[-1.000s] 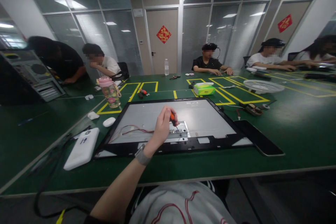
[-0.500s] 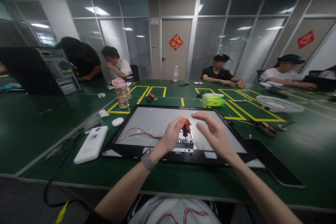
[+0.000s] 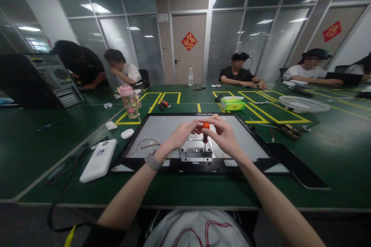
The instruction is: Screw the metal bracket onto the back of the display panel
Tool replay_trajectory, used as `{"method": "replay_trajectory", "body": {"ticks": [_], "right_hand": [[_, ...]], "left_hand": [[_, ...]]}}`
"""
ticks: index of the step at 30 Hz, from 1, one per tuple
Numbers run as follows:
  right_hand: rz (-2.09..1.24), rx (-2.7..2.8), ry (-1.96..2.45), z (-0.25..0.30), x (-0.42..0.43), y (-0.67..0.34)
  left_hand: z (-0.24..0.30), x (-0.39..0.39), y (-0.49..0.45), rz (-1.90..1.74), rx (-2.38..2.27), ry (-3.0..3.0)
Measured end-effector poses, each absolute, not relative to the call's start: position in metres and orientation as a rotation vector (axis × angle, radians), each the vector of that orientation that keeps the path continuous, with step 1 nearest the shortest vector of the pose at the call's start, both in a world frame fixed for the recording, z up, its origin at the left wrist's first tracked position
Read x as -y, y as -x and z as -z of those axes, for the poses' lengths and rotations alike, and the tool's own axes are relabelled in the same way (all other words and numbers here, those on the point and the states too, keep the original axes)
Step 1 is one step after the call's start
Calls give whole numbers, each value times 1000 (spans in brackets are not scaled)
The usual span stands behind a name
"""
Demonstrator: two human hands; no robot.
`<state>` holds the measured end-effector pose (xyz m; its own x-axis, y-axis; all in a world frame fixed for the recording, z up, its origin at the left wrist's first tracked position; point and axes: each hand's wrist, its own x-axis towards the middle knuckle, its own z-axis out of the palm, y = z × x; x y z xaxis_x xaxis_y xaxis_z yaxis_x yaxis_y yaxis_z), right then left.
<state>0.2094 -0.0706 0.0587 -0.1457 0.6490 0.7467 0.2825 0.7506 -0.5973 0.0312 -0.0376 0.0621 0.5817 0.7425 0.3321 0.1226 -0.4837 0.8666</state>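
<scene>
A screwdriver with an orange and black handle stands upright, its tip down on a metal bracket near the front edge of a flat display panel. My right hand closes around the handle from the right, thumb in front and index finger across the top. From the left, my left hand reaches to the same handle, its fingertips pinched against the side; part of them is hidden behind the handle. Thin wires lie on the panel left of the bracket.
A white phone-like device and a white oval case lie left of the panel. On the right is a black slab. Beyond stand a pink-lidded bottle and a green tissue pack. Several people sit or lean around the table.
My right hand has moved in from beside the screwdriver and closed on its handle. The left hand has shifted slightly left on it, and the view has tilted a little.
</scene>
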Motion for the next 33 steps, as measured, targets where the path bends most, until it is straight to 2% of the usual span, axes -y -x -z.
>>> {"method": "replay_trajectory", "body": {"ticks": [4,7,15,22,33], "right_hand": [[-832,1697,682,-52,65,-219],[-1021,1574,588,-46,60,-224],[-999,1471,646,-42,59,-227],[-464,1519,766,-45,64,-221],[-883,1366,628,-34,59,-215]], "left_hand": [[-35,13,-9,-1005,-1082,-2195],[-11,-2,3,-875,-1321,-2499],[8,-10,4,-662,-1492,-2593],[10,-8,2,-665,-1418,-2521],[10,-10,2,-662,-1399,-2529]]}}
